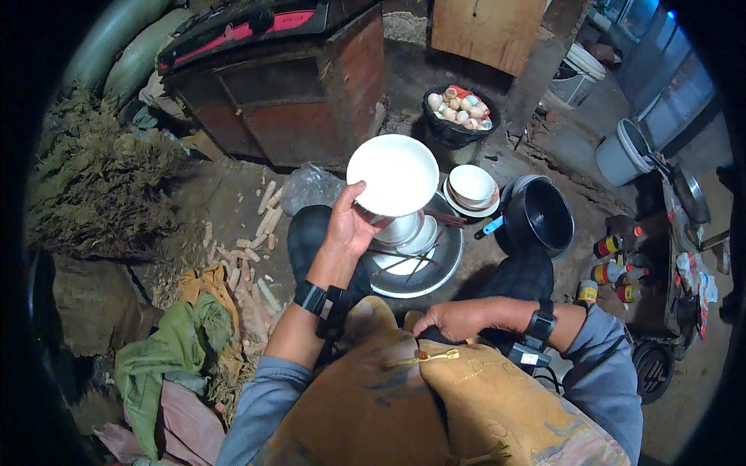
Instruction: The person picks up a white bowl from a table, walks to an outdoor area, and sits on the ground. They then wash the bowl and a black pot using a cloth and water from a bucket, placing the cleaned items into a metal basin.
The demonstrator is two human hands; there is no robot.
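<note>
My left hand [349, 224] grips a white bowl [393, 175] by its rim, thumb over the edge. Below the bowl is a metal basin [451, 262] on the floor, between my knees. Inside the basin are stacked white bowls [421, 237], a white plate [396, 266] and several dark chopsticks [417, 256]. My right hand [454, 319] rests at the front of my yellow-brown jacket [373, 396], fingers curled near its lower edge. Whether those fingers pinch the cloth is hidden.
Right of the basin are stacked bowls and plates [471, 183], a blue-handled utensil [489, 227] and a black pot [542, 215]. Behind stands a basket of eggs [460, 128] near a wooden cabinet [285, 99]. Corncobs [268, 218] and a plastic bag [309, 189] lie left; bottles [609, 271] stand right.
</note>
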